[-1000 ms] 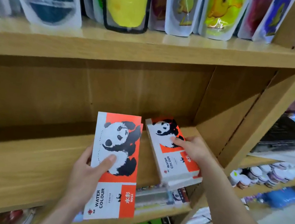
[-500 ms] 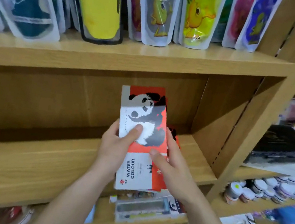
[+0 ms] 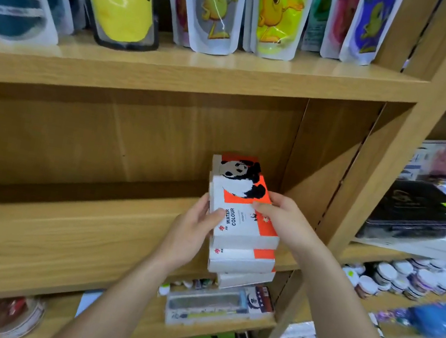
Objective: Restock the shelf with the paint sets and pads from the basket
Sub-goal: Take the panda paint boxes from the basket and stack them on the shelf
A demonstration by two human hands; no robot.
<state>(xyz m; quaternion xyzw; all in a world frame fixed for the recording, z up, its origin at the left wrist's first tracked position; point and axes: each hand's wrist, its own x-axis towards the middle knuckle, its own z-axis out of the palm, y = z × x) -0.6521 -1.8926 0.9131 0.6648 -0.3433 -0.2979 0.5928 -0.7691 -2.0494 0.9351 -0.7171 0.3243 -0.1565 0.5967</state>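
Now stacking panda paint sets (image 3: 242, 205) at the shelf's (image 3: 55, 234) right front edge.
White-and-orange boxes, "WATER COLOUR" printed; my left hand (image 3: 192, 232) and right hand (image 3: 283, 224) clasp the top one's sides.

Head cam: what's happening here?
A person is restocking a wooden shelf. Both hands hold a stack of panda-print watercolour boxes: the left hand grips its left side, the right hand rests on the top box. The stack sits near the shelf's right end, its front overhanging the edge, so it isn't fully pushed in yet. Paint pouches stand on the shelf above.
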